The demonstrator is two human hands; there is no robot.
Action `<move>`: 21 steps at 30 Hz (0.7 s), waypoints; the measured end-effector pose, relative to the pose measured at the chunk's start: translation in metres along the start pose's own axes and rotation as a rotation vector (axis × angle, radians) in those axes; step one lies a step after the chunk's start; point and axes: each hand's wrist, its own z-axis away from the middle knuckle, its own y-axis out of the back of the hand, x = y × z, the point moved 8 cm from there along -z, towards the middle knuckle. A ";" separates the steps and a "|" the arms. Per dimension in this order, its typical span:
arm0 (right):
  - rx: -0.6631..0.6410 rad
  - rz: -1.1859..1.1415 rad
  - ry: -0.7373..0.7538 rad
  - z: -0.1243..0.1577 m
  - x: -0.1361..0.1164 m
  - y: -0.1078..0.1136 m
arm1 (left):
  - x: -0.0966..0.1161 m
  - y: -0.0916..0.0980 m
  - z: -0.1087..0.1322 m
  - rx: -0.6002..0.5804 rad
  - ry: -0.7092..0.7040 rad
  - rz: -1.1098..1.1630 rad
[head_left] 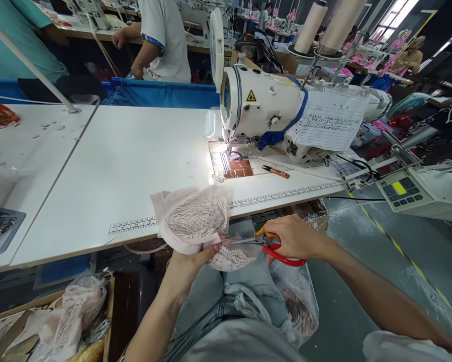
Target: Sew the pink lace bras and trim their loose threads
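In my left hand (195, 261) is a pale pink lace bra cup piece (195, 218), pinched at its lower edge between thumb and fingers. Part of it rests over the table's front edge, and the rest hangs above my lap. My right hand (291, 236) is closed round the handles of a pair of scissors (265, 241), one handle orange-yellow and the other red. Their blades point left and lie against the lace, close to my left fingertips. Whether the blades are cutting the fabric I cannot tell.
Behind the lace stands a white sewing machine (263, 100) with its needle area lit. Orange thread snips (276, 171) lie on the white table (135, 151). A control box (410, 188) is at right. Below left is a box of lace pieces (110, 311). People sit beyond the blue cloth (165, 94).
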 end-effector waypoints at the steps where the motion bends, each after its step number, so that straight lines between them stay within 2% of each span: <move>1: 0.001 -0.005 -0.003 0.000 0.000 0.000 | 0.000 0.000 0.000 -0.002 0.000 0.000; 14: -0.017 -0.034 -0.022 0.000 0.000 -0.002 | -0.004 0.001 -0.001 -0.004 0.010 0.022; 21: -0.022 -0.023 -0.017 0.000 0.003 -0.006 | 0.000 -0.001 -0.002 -0.021 -0.029 0.023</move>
